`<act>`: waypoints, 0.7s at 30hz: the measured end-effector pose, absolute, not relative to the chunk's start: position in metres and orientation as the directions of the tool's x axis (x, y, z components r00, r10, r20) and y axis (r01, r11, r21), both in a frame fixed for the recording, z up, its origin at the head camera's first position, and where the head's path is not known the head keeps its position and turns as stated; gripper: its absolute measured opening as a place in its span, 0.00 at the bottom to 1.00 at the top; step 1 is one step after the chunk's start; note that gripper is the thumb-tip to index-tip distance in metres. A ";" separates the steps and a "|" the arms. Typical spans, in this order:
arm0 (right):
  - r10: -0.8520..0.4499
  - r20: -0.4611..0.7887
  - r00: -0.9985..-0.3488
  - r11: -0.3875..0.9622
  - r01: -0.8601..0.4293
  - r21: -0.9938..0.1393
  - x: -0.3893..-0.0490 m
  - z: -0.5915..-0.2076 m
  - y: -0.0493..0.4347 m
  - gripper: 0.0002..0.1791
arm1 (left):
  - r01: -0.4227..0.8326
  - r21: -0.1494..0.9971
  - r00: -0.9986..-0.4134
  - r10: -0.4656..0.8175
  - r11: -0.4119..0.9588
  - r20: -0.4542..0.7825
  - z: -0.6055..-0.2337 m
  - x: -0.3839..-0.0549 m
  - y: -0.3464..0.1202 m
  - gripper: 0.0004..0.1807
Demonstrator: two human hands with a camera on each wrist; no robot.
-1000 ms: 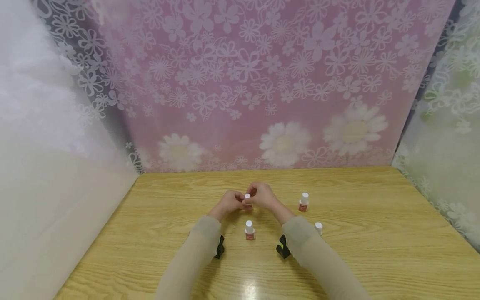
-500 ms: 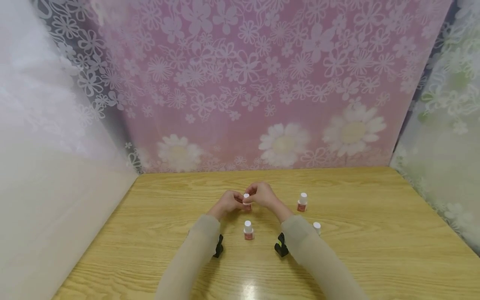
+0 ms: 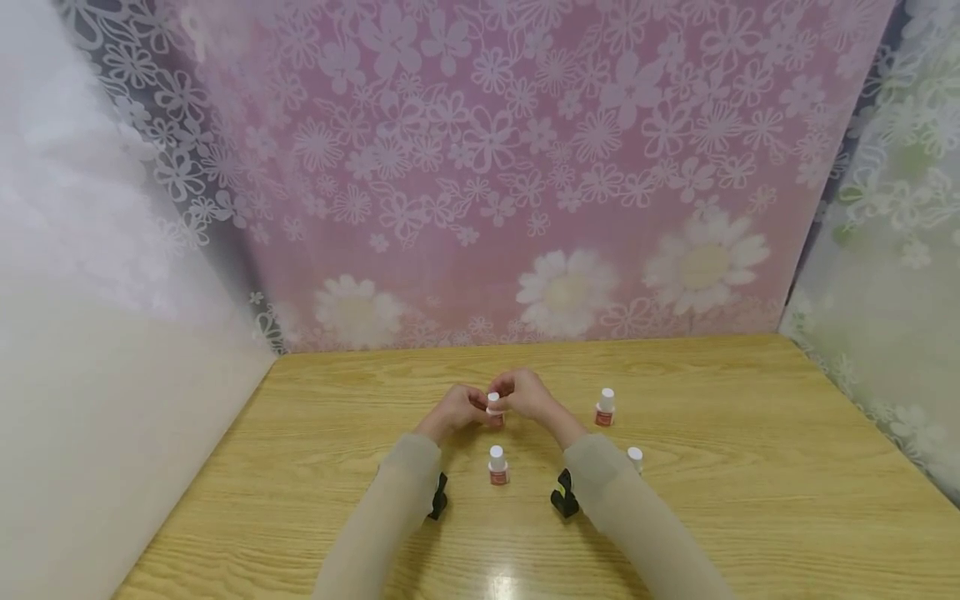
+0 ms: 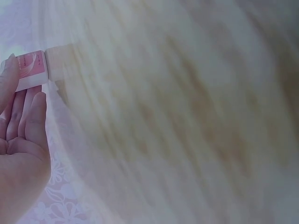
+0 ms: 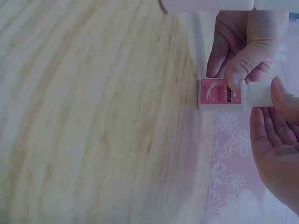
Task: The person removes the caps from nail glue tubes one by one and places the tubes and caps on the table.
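Observation:
A small glue bottle [image 5: 215, 95] with a white cap [image 5: 259, 95] and a pink-red label stands upright on the wooden table, toward the back middle. My left hand [image 3: 459, 407] grips its body, thumb on the label and fingers behind, as the left wrist view also shows. From the other side my right hand [image 3: 527, 395] pinches the cap between thumb and fingers. The cap sits on the bottle's neck. In the head view the fingers hide part of the label.
A similar bottle [image 3: 498, 467] stands nearer me, between my forearms. Another bottle [image 3: 605, 408] is to the right, and a further one [image 3: 635, 457] is partly hidden by my right sleeve [image 3: 607, 471]. Patterned curtains [image 3: 450, 208] enclose the back and sides of the table [image 3: 337, 467].
Both hands stay at the same bottle with nearly the same grip. The whole head view shifts slightly; the other bottles have not moved on the table.

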State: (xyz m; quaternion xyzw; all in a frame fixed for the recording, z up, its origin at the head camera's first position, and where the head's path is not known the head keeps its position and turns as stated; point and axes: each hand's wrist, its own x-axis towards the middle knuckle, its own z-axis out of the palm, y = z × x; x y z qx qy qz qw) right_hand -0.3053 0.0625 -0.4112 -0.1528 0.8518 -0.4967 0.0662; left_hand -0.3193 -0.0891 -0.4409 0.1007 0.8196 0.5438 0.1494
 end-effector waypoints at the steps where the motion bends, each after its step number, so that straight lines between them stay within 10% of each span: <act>1: -0.334 0.044 -0.941 0.456 -0.203 -0.866 -0.305 -0.411 0.063 0.07 | 0.007 0.920 -0.935 0.329 0.391 -0.133 -0.441 -0.320 -0.089 0.09; 21: -0.278 0.152 -0.949 0.606 -0.296 -0.739 -0.297 -0.406 0.056 0.13 | 0.024 0.913 -0.935 0.332 0.407 -0.124 -0.443 -0.321 -0.089 0.06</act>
